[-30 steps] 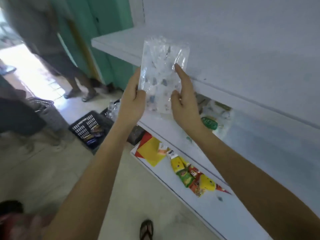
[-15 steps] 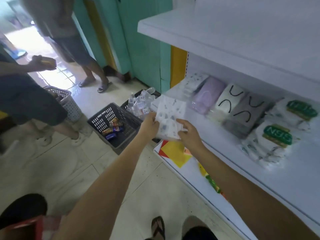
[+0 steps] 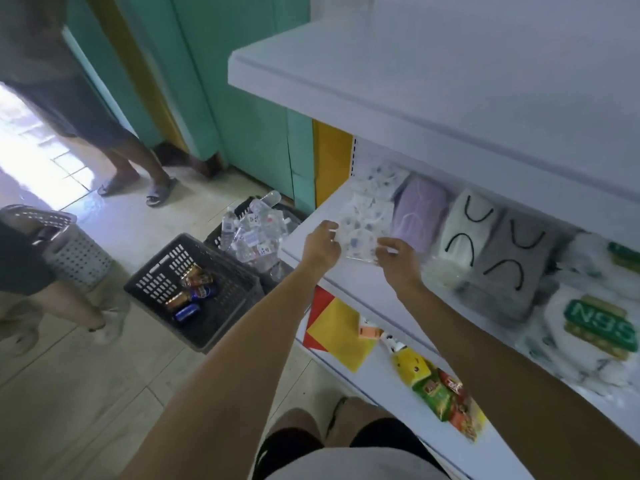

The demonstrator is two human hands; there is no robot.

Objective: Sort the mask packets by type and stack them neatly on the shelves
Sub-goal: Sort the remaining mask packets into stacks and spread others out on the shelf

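Clear printed plastic, the mask packet is being pinched at its near corners by the left hand and right hand, over the matching pile just beyond them. Ideally it is being lowered flat, edges squared, clear of the lilac packets beside the right hand.

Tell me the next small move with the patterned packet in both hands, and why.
Probably ease the patterned packet forward and lay it flat on the patterned stack. The left hand and right hand pinch its edges over the shelf front, just before that matching stack, which sits beside the purple packets.
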